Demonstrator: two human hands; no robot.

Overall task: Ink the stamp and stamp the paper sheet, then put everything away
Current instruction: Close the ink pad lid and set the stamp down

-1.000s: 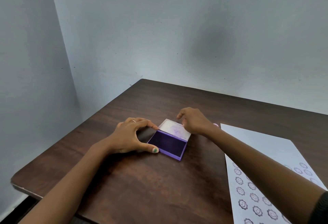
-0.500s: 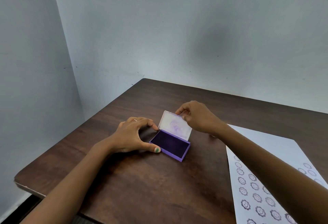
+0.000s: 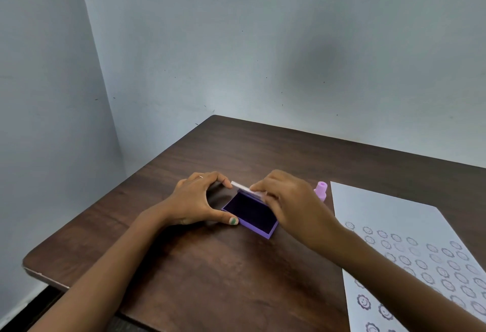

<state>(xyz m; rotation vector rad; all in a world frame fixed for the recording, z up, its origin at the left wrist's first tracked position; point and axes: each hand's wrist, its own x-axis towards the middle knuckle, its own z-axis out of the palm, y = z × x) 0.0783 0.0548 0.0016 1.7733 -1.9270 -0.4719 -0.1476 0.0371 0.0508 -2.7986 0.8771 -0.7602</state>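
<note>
A purple ink pad (image 3: 251,213) lies on the dark wooden table (image 3: 210,273), its dark inked surface showing. Its clear hinged lid (image 3: 246,188) hangs over the pad, tipped toward me and seen nearly edge-on. My right hand (image 3: 289,200) pinches the lid's right end. My left hand (image 3: 200,200) steadies the pad's base from the left, thumb at the near corner and forefinger at the far corner. A small pink stamp (image 3: 320,191) stands upright just right of my right hand. The white paper sheet (image 3: 389,226), covered with several purple flower-face prints, lies at the right.
Grey walls meet in a corner close behind the table. The table's left edge (image 3: 79,221) runs diagonally, with a chipped near-left corner (image 3: 29,266). The sheet runs out of view at the lower right.
The lid lay flat open behind the pad, rose upright, and now leans forward over the pad under my right hand. My left hand has stayed on the base.
</note>
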